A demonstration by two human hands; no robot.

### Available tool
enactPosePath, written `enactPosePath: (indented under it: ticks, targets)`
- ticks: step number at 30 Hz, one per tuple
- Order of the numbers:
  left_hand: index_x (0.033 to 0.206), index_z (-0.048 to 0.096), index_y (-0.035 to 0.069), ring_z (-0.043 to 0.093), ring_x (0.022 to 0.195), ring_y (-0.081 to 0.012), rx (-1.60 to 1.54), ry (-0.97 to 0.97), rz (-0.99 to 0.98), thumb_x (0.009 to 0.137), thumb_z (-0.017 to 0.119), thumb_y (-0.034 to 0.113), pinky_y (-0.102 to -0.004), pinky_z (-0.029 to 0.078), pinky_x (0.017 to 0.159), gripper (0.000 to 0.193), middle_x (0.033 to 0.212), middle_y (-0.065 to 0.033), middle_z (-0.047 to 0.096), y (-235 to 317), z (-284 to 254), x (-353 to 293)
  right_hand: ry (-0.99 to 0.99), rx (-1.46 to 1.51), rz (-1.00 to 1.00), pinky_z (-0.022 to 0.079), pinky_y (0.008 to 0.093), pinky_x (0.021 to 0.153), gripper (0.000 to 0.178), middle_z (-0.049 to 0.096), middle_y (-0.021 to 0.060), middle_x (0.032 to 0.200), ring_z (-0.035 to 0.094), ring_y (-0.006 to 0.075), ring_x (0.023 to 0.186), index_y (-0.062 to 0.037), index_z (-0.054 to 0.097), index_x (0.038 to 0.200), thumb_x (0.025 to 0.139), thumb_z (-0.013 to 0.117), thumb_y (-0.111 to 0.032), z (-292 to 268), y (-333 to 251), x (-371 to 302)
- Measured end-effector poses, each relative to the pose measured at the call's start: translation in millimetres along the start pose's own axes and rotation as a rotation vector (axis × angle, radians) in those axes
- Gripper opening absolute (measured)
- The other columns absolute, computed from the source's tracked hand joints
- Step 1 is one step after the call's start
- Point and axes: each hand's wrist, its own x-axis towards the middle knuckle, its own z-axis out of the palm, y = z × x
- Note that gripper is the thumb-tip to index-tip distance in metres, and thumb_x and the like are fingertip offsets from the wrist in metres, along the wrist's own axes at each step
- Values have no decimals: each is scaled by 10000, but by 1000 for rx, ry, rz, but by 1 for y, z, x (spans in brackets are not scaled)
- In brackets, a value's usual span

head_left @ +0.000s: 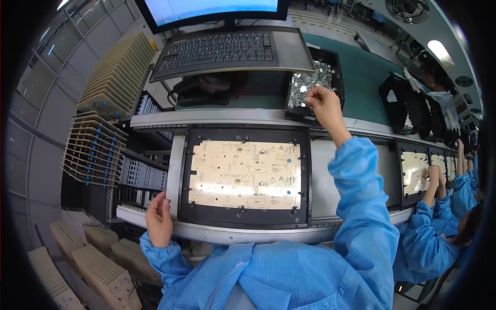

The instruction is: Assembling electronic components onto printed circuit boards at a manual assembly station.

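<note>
My right hand is at the near right part of a black bin heaped with small shiny metal parts. Its thumb and fingers are pinched together; whatever they hold is too small to make out. Below it on the conveyor lies a cream circuit board in a black carrier frame, with a few small components standing on it. My left hand is beside the carrier's lower left side, over the conveyor's near rail. Its fingers and thumb are drawn together, and I cannot see what is between them.
A keyboard rests on a raised shelf under a monitor. Racks of upright boards stand at the left, more boards below. Farther right, a co-worker's hands are over another board, near black bins.
</note>
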Motion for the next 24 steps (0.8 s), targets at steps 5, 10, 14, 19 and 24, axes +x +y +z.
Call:
enactPosePath:
  ticks: [5, 10, 14, 19, 24]
  targets:
    - [1250, 612, -34, 613, 896, -97, 26, 13, 79, 1017, 573, 137, -230, 486, 801, 291, 1005, -66, 687, 26, 14, -1, -429, 113, 107, 494, 259, 657, 55, 648, 27, 772, 589, 91, 731, 10, 633, 862, 849, 663, 54, 22, -24, -94]
    - [1078, 676, -9, 642, 895, -258, 160, -199, 248, 930, 625, 56, -327, 523, 768, 169, 986, -150, 678, 91, 81, -2, -531, 125, 174, 495, 261, 697, 66, 656, 44, 818, 593, 80, 767, 12, 635, 911, 864, 668, 45, 32, -27, -144]
    - [960, 674, 20, 601, 925, -299, 284, -397, 560, 879, 668, 69, -367, 502, 791, 95, 965, -129, 651, 105, 140, 3, -513, 231, 300, 486, 222, 718, 48, 659, 23, 869, 594, 66, 806, 2, 646, 903, 886, 651, 46, 12, -21, -144]
    - [947, 671, 20, 576, 986, -343, 286, -463, 567, 834, 708, 86, -423, 459, 906, 135, 948, -145, 641, 110, 216, 9, -372, 445, 347, 468, 198, 711, 36, 666, 13, 887, 590, 66, 795, 3, 663, 908, 900, 643, 32, -2, 1, -147]
    - [899, 670, 13, 577, 973, -352, 480, -638, 491, 823, 714, 65, -439, 470, 875, 102, 905, -158, 640, 107, 244, 21, -206, 277, 320, 466, 211, 699, 78, 676, 10, 838, 591, 60, 774, 15, 693, 966, 899, 666, -12, -9, 18, -137]
